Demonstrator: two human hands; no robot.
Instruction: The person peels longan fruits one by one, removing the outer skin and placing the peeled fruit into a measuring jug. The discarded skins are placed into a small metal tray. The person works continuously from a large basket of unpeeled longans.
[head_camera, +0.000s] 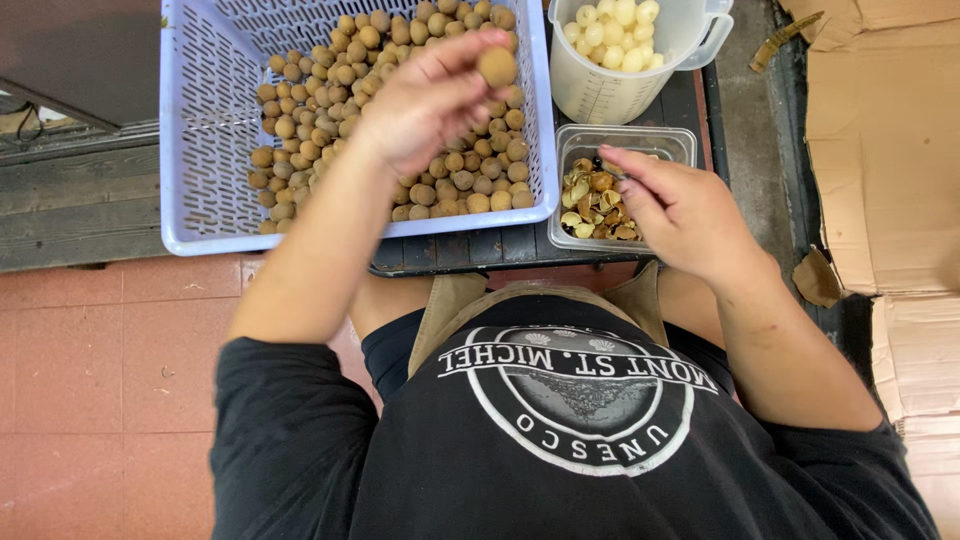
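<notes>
While the left hand (425, 100) lifts above the lilac perforated basket (205, 150), its fingertips pinch one brown round fruit (497, 66) at about one o'clock of the palm; that grip is narrow and closed on the fruit, which sits clear of the heap of unpeeled fruit (400, 120) below it. The right hand (680, 205) hovers at three o'clock of the left, over the near edge of a clear rectangular tub (675, 140) holding shells and dark seeds (597, 200). Its thumb and forefinger are drawn close together — whether they hold a small tool or a scrap of shell I cannot tell, as the fingers blur. At twelve o'clock of the tub stands a translucent measuring jug (620, 90) filled with pale peeled fruit (612, 35). All three containers rest on a dark slatted table (470, 250), with flattened cardboard (880, 130) at three o'clock beyond it.

To do this step well, in my judgement, the fruit should be brought across to the right hand over the tub rather than over the basket, so shell bits fall among the waste and not back among the whole fruit. A light pinch suits the thin shell — squeeze too hard and the soft flesh may burst. Keeping the stem scar turned toward the right fingers would give them a place to start the split.
</notes>
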